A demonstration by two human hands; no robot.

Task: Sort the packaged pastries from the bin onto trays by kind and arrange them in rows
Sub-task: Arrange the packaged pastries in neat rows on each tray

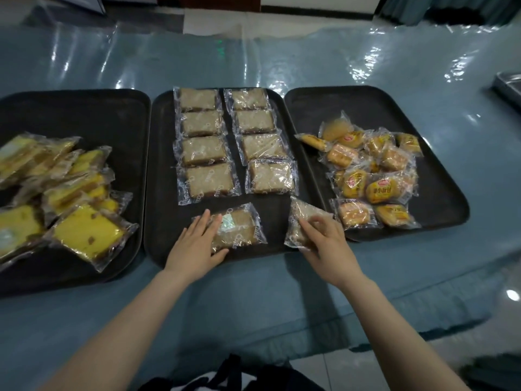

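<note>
Three black trays lie side by side on the table. The middle tray [162, 165] carries two columns of clear-wrapped brown cake slices [203, 148]. At its front, my left hand [194, 246] lies flat on a loose brown slice [239, 227], fingers spread over its left end. My right hand [324, 238] grips another wrapped brown slice [298, 218], tilted over the tray's front right corner. The left tray [84, 114] holds a loose heap of yellow cake slices [87, 232]. The right tray [439, 198] holds a pile of small orange-wrapped buns [375, 176].
The table [253, 292] has a glossy blue-green plastic cover. A metal bin edge [509, 86] shows at the far right. A dark bag [234, 373] sits at the bottom, below the table's front edge. Tiled floor shows at the bottom right.
</note>
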